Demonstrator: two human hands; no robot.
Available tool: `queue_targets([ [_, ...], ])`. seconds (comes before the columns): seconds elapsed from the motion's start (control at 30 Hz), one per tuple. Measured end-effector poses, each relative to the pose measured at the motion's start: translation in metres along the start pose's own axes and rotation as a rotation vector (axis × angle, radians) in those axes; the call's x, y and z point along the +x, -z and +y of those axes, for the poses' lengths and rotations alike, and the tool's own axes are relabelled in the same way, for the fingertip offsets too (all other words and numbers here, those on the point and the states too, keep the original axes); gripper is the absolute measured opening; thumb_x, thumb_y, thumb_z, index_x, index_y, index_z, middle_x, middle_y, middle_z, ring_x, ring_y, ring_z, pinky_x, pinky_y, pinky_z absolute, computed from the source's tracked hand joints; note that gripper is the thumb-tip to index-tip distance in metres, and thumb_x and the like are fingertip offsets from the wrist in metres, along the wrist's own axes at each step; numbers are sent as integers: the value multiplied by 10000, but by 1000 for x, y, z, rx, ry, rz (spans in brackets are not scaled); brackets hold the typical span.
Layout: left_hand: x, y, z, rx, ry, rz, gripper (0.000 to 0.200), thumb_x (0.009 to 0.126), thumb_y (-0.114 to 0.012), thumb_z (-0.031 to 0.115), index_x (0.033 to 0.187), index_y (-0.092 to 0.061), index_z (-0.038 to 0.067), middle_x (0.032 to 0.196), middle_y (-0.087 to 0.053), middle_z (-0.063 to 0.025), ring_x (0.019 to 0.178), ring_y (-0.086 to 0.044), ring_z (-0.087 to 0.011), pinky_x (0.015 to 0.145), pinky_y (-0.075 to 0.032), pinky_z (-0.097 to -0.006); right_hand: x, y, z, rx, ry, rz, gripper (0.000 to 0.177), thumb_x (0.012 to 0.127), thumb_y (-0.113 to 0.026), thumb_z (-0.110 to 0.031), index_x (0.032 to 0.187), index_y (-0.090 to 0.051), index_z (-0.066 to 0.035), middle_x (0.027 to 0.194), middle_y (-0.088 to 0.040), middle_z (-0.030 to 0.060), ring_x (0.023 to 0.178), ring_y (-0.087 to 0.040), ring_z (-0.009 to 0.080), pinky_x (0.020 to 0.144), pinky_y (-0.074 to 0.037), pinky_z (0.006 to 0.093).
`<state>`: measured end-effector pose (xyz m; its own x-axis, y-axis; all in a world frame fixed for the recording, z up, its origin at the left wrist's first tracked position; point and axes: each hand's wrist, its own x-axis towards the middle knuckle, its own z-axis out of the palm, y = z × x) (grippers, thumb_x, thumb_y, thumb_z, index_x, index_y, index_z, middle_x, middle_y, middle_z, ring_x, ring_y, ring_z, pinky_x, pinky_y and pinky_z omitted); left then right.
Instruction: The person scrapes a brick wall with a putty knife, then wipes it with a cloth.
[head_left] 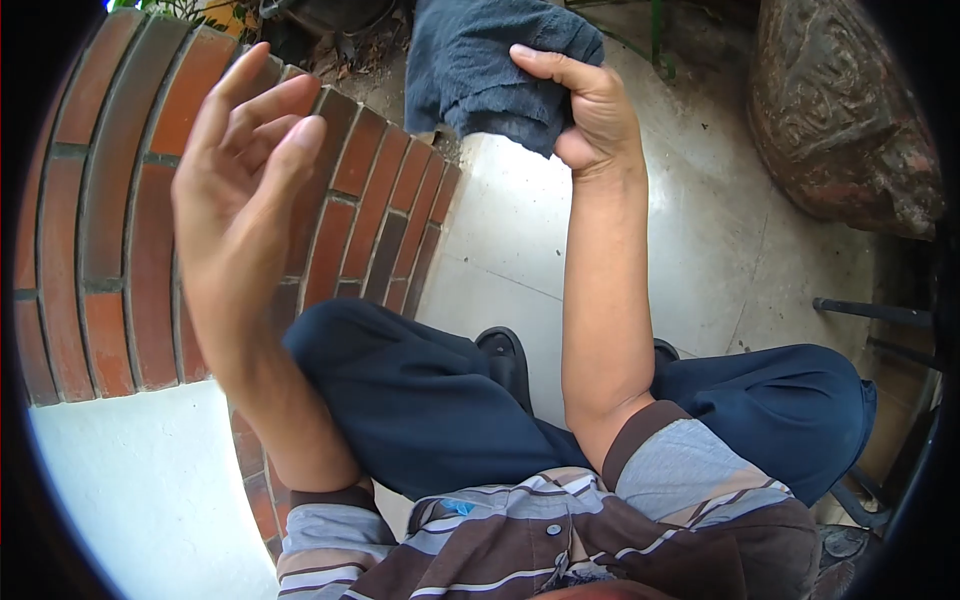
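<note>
A dark blue-grey cloth (490, 70), folded and creased, hangs at the top middle of the head view. My right hand (598, 110) grips its right side, with the thumb lying on top and the other fingers hidden behind the fabric. To the left, my left hand (250, 150) is raised over the brickwork, holding nothing, its fingers apart and slightly curled. A gap separates that hand from the cloth.
A red-brown brick wall (105, 230) curves along the left, beside a white surface (140, 480). Pale floor tiles (500, 240) lie below the cloth. A large carved brown object (850, 110) stands at upper right, above dark metal legs (870, 312). Soil and plants are at the top.
</note>
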<state>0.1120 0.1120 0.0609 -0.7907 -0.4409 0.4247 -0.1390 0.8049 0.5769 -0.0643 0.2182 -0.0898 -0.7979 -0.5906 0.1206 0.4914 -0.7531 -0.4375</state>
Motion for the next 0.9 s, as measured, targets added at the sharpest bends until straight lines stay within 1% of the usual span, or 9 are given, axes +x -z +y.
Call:
queue_targets([
  [0.3, -67, 66, 14, 255, -107, -98, 475, 920, -648, 237, 1351, -564, 56, 1177, -694, -133, 1002, -682, -178, 864, -549, -292, 25, 49, 96, -185, -109, 135, 229, 890, -624, 5, 1106, -615, 80, 988, -688, 143, 842, -712, 225, 752, -622, 357],
  [0.33, -68, 66, 11, 305, -55, -92, 472, 922, -640, 264, 1342, -572, 60, 1177, -696, -128, 1003, -683, -180, 865, -550, -298, 26, 52, 115, -204, -164, 145, 403, 902, -595, 3, 1302, -607, -47, 920, -671, 45, 788, -638, 138, 680, -525, 271],
  [0.4, -66, 63, 5, 407, 36, -71, 473, 926, -625, 318, 1325, -589, 67, 1175, -699, -119, 1004, -684, -185, 868, -553, -310, 27, 57, 150, -299, -267, 115, 497, 912, -589, -14, 1395, -555, -126, 1156, -671, 93, 866, -627, 141, 772, -515, 264],
  [0.47, -59, 68, 2, 484, 14, -53, 469, 949, -578, 338, 1332, -587, 67, 1222, -675, -137, 1031, -680, -211, 881, -549, -338, 35, 67, 199, -582, -209, -5, 591, 897, -581, -14, 1460, -468, -153, 1618, -217, 141, 1402, -401, 269, 1110, -357, 321],
  [0.53, -54, 84, 7, 492, -71, -83, 428, 992, -522, 268, 1370, -559, 72, 1270, -648, -160, 1055, -678, -231, 891, -542, -362, 31, 70, 248, -973, -121, -133, 653, 880, -582, 2, 1493, -409, -145, 1613, -187, 194, 1489, -189, 354, 1192, -239, 383],
  [0.6, -56, 99, 10, 396, -74, -94, 480, 1003, -492, 348, 1381, -538, 55, 1277, -641, -169, 1028, -674, -228, 908, -527, -381, -7, 54, 287, -965, 116, -67, 681, 907, -573, 5, 1525, -343, -166, 1623, -161, 162, 1507, -85, 344, 1213, -161, 389],
  [0.67, -59, 99, 12, 384, -20, -52, 497, 1004, -489, 364, 1378, -535, 39, 1270, -643, -173, 1018, -671, -225, 914, -521, -376, -71, 28, 319, -1024, 226, -50, 801, 805, -612, 64, 1525, -287, -71, 1584, -200, 257, 1464, -128, 487, 1205, -189, 483],
  [0.83, -69, 99, 8, 491, 31, -99, 540, 1009, -471, 401, 1385, -517, 17, 1240, -657, -166, 989, -670, -227, 911, -516, -378, -304, -30, 408, -1016, 110, -430, 863, 785, -686, -67, 1504, -222, 44, 1552, -155, 330, 1443, -87, 551, 1174, -156, 622],
  [0.9, -77, 105, 7, 450, 57, -137, 562, 1008, -470, 413, 1394, -503, 5, 1231, -662, -157, 979, -664, -228, 899, -507, -380, -285, -28, 382, -1022, -13, -445, 837, 803, -673, -79, 1500, -227, 47, 1549, -150, 338, 1437, -89, 560, 1167, -162, 630],
])
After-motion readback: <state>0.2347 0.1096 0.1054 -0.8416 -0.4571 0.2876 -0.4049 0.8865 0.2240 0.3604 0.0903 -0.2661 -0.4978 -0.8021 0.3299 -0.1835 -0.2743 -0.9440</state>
